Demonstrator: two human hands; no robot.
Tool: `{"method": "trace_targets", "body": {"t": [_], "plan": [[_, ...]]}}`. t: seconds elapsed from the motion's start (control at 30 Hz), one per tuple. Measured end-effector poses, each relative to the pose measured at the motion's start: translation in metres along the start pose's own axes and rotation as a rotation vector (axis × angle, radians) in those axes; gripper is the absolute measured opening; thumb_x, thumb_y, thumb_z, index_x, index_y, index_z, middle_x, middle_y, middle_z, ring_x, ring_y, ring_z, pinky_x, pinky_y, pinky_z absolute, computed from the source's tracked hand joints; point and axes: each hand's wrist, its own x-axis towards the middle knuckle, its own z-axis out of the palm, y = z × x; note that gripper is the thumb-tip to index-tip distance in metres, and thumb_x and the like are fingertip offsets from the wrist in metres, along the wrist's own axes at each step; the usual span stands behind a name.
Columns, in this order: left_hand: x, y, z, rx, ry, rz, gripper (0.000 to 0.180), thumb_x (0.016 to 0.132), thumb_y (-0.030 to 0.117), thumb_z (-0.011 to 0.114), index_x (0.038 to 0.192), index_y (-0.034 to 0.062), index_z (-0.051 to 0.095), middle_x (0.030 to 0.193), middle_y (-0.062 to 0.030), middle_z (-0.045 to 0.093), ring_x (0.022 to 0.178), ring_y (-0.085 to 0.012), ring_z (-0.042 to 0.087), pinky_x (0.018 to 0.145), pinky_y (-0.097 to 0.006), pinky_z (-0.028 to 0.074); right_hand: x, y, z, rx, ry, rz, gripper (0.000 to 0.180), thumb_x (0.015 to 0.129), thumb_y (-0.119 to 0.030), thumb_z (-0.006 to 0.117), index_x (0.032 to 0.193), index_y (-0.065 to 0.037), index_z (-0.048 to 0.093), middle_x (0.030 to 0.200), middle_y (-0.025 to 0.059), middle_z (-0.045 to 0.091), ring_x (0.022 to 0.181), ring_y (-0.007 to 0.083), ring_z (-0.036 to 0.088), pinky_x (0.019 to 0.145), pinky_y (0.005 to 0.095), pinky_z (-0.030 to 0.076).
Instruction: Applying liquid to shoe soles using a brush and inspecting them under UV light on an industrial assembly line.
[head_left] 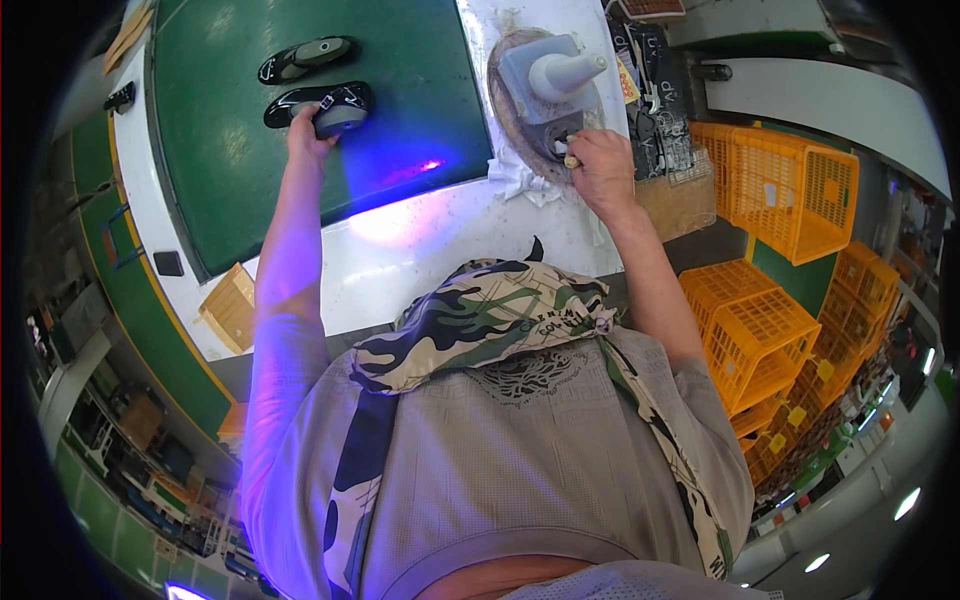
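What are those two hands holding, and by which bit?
Left hand: a glossy black buckled shoe, by its near side. Right hand: a small pale-handled tool, by the handle; its kind is unclear.

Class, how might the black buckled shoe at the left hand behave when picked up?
The shoe may feel slippery to the left hand, since its upper is glossy. It is probably fairly stiff, as its curved outline shows no sagging. Being long and low, it seems unlikely to roll.

Object (571,161) in right hand (604,168) — mostly hidden, distant clutter (145,425) — blurred, shirt (490,470) cut off below
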Motion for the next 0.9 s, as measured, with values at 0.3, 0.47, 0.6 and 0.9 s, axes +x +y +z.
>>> {"method": "trace_targets", "body": {"t": [0.3, 0.47, 0.6, 0.9], "plan": [[-0.016, -0.019, -0.009, -0.139, -0.201, -0.044, 0.049, 0.083, 0.023, 0.077, 0.123, 0.0084, 0.053, 0.118, -0.0139, 0.063, 0.105, -0.0348, 0.062, 0.092, -0.055, 0.050, -0.006, -0.009, -0.008, -0.083, 0.050, -0.102, 0.020, 0.064, -0.001, 0.067, 0.082, -0.010, 0.067, 0.089, 0.0041, 0.066, 0.088, 0.0264, 0.060, 0.079, 0.0407, 0.044], [-0.033, -0.029, -0.013, -0.176, -0.242, -0.065, 0.047, 0.083, 0.021, 0.077, 0.122, 0.0079, 0.054, 0.118, -0.0139, 0.063, 0.106, -0.0348, 0.062, 0.092, -0.055, 0.050, -0.014, -0.002, -0.004, -0.021, 0.063, -0.061, 0.018, 0.066, -0.007, 0.069, 0.084, -0.010, 0.068, 0.079, 0.0076, 0.066, 0.076, 0.0298, 0.062, 0.070, 0.0417, 0.048], [-0.078, -0.052, -0.014, -0.232, -0.433, -0.009, 0.040, 0.089, 0.018, 0.070, 0.121, 0.0018, 0.054, 0.115, -0.0149, 0.063, 0.106, -0.0330, 0.062, 0.096, -0.050, 0.048, -0.025, 0.009, 0.003, 0.257, 0.062, 0.581, 0.018, 0.070, -0.017, 0.073, 0.085, -0.007, 0.067, 0.077, 0.0130, 0.068, 0.072, 0.0334, 0.065, 0.067, 0.0419, 0.051], [-0.262, -0.067, 0.004, -0.001, -0.844, 0.539, 0.054, 0.070, -0.002, 0.076, 0.119, 0.0022, 0.054, 0.111, -0.0098, 0.062, 0.107, -0.0247, 0.060, 0.095, -0.037, 0.049, -0.039, 0.012, -0.005, 0.877, 0.182, 0.656, 0.013, 0.075, -0.003, 0.074, 0.083, -0.005, 0.064, 0.078, 0.0023, 0.064, 0.066, 0.0124, 0.059, 0.061, 0.0272, 0.048]]}}
